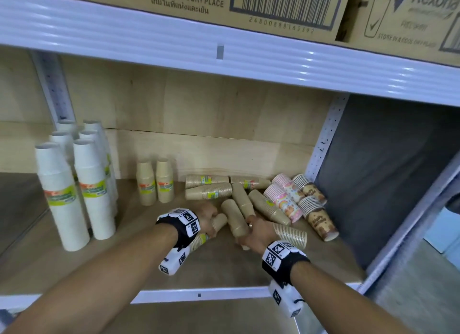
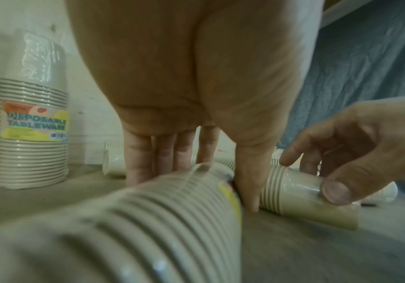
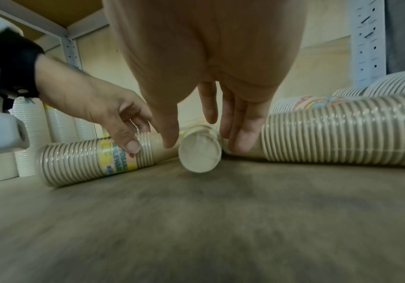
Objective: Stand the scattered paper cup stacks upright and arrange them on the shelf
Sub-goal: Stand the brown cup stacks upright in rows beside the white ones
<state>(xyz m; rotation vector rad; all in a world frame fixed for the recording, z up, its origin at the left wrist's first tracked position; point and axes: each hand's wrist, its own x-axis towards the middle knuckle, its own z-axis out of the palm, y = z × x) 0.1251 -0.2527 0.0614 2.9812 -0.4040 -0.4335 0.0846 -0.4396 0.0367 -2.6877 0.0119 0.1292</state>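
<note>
Several tan paper cup stacks lie scattered on the wooden shelf (image 1: pixel 154 266). My left hand (image 1: pixel 212 224) grips one labelled tan stack (image 1: pixel 219 222) lying flat; in the left wrist view its fingers (image 2: pixel 138 172) and thumb straddle that stack (image 2: pixel 148 220). My right hand (image 1: pixel 245 230) holds a neighbouring lying tan stack (image 1: pixel 235 218). In the right wrist view this stack (image 3: pixel 200 153) shows end-on between thumb and fingers (image 3: pixel 242 137). Two tan stacks (image 1: pixel 155 184) stand upright at the back left of the pile.
Several tall white cup stacks (image 1: pixel 74 196) stand upright at the left. Pink rainbow stacks (image 1: pixel 286 199) and brown printed stacks (image 1: pixel 318 216) lie at the right beside a perforated post (image 1: pixel 326 139). A ribbed tan stack (image 1: pixel 291 234) lies by my right wrist. A shelf beam (image 1: pixel 224 59) runs overhead.
</note>
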